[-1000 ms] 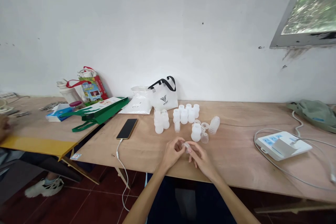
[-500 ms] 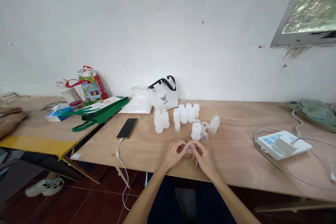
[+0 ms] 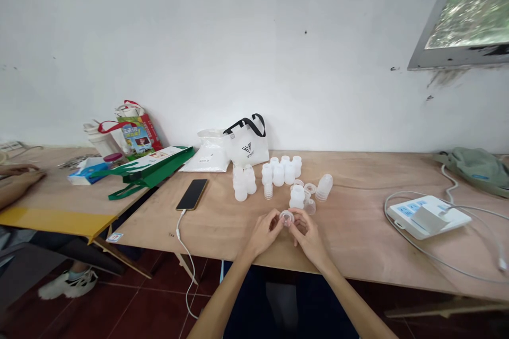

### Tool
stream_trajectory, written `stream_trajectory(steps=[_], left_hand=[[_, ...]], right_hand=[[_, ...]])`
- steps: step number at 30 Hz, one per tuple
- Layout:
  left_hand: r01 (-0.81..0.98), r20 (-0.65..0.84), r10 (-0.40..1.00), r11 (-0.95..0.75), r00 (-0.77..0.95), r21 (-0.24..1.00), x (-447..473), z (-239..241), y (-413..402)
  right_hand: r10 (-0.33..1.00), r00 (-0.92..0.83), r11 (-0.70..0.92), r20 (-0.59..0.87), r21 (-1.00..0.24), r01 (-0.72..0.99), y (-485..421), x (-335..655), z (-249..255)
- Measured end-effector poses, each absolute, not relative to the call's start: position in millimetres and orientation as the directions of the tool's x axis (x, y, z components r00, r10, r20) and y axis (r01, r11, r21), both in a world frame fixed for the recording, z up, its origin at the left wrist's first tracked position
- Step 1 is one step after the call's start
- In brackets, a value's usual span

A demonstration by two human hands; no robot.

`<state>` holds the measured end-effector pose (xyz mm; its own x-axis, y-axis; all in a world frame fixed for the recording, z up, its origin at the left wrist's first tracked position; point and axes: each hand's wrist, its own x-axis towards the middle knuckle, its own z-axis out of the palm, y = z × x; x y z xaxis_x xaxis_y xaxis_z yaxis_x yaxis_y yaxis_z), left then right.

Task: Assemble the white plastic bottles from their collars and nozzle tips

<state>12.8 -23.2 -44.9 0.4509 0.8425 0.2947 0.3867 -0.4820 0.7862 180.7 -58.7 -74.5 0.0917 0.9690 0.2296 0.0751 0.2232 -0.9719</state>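
Near the table's front edge, my left hand (image 3: pixel 264 231) and my right hand (image 3: pixel 307 233) pinch a small clear plastic ring (image 3: pixel 287 216) from both sides. A nipple-like clear piece seems to sit within it, though fingertips hide part. Just beyond the ring stands a milky bottle (image 3: pixel 296 197). Beside that bottle lie a clear dome cap (image 3: pixel 309 206) and a loose ring (image 3: pixel 310 188). A taller capped bottle (image 3: pixel 324 187) leans to the right. Several more milky bottles (image 3: pixel 279 174) stand grouped further back, with others (image 3: pixel 240 189) to the left.
To the left lies a phone (image 3: pixel 192 194) on a white cable. A white tote bag (image 3: pixel 249 145) and a plastic packet (image 3: pixel 207 154) rest against the wall. At right sits a white device (image 3: pixel 427 216) with cables. Another person's hand (image 3: pixel 19 183) is over the far-left table.
The ring has tilted and risen slightly between my fingers, its rim now showing more plainly. Both hands stay around it, with only small finger shifts.
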Motion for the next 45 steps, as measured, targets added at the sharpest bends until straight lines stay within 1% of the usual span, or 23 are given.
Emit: stream_trajectory(steps=[4, 9, 12, 19, 24, 31, 37, 41, 45], left_hand=[[0.358, 0.291, 0.840, -0.474, 0.459, 0.804, 12, -43, -22], [0.362, 0.278, 0.839, -0.468, 0.467, 0.806, 13, -43, -22], [0.373, 0.267, 0.844, -0.461, 0.466, 0.805, 15, -44, -22], [0.432, 0.239, 0.871, -0.430, 0.429, 0.792, 20, -50, -23], [0.441, 0.215, 0.881, -0.406, 0.420, 0.801, 21, -53, -23], [0.399, 0.232, 0.903, -0.375, 0.362, 0.837, 19, -53, -22], [0.350, 0.258, 0.889, -0.395, 0.378, 0.849, 20, -50, -23], [0.362, 0.252, 0.894, -0.389, 0.371, 0.847, 22, -50, -25], [0.393, 0.240, 0.896, -0.387, 0.374, 0.834, 21, -49, -27]], right_hand=[[0.970, 0.074, 0.228, 0.233, -0.971, 0.065, -59, 180, -72], [0.966, 0.064, 0.245, 0.249, -0.967, 0.067, -59, 182, -70], [0.965, 0.064, 0.251, 0.255, -0.966, 0.057, -58, 183, -70], [0.973, 0.087, 0.214, 0.216, -0.976, 0.033, -57, 183, -74], [0.966, 0.088, 0.238, 0.241, -0.970, 0.050, -57, 183, -74], [0.972, 0.011, 0.236, 0.236, -0.971, 0.027, -57, 181, -71], [0.960, 0.059, 0.268, 0.273, -0.961, 0.068, -57, 182, -71], [0.949, 0.066, 0.298, 0.308, -0.946, 0.127, -58, 183, -72], [0.942, 0.074, 0.315, 0.327, -0.938, 0.143, -59, 184, -70]])
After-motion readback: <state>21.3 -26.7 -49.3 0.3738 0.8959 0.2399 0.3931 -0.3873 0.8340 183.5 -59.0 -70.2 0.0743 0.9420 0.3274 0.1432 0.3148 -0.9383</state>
